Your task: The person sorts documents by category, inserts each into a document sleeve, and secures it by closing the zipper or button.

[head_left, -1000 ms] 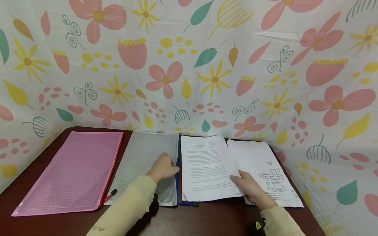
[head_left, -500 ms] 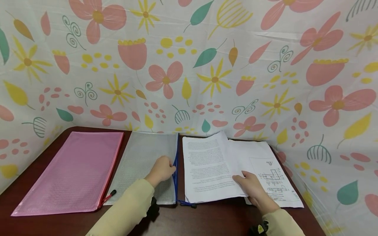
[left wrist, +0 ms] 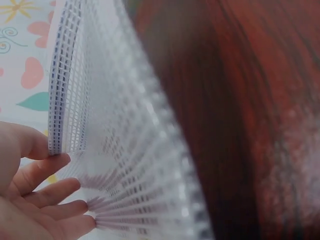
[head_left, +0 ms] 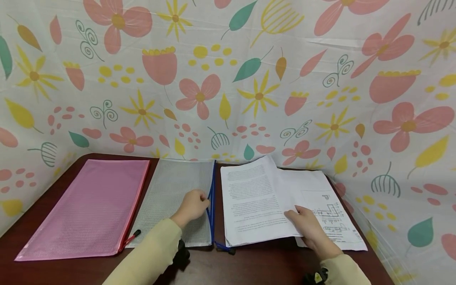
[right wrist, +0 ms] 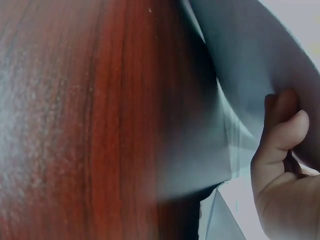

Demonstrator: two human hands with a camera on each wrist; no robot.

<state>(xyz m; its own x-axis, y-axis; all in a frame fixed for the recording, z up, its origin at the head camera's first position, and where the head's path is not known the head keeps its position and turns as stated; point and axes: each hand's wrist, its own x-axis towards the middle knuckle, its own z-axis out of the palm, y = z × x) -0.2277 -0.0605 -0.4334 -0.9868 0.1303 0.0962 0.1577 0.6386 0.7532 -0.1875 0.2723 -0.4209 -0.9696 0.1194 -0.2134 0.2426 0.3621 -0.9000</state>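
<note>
My left hand [head_left: 191, 208] pinches the blue-zippered right edge of a clear mesh zipper pouch [head_left: 181, 176] and lifts it, so a gap shows there. In the left wrist view, thumb and index finger grip the mesh layer [left wrist: 67, 95] while the other fingertips touch the mesh. My right hand [head_left: 310, 227] holds the lower right corner of a stack of printed sheets [head_left: 249, 198], thumb on top. The stack lies just right of the pouch, its near right part raised. From below, the right wrist view shows the paper [right wrist: 245, 55] bending above the hand [right wrist: 280, 185].
Left of the mesh pouch lies a pink zipper pouch [head_left: 89, 202] with a red zipper pull [head_left: 133, 236]. Another sheet with line drawings [head_left: 303, 182] lies partly under the stack at right. The dark wooden table [head_left: 256, 265] meets a flower-patterned curtain [head_left: 228, 79] behind.
My left hand has drawn the pouch's edge slightly left and up, widening the gap at the blue zipper. My right hand has shifted the stack slightly right, away from the pouch.
</note>
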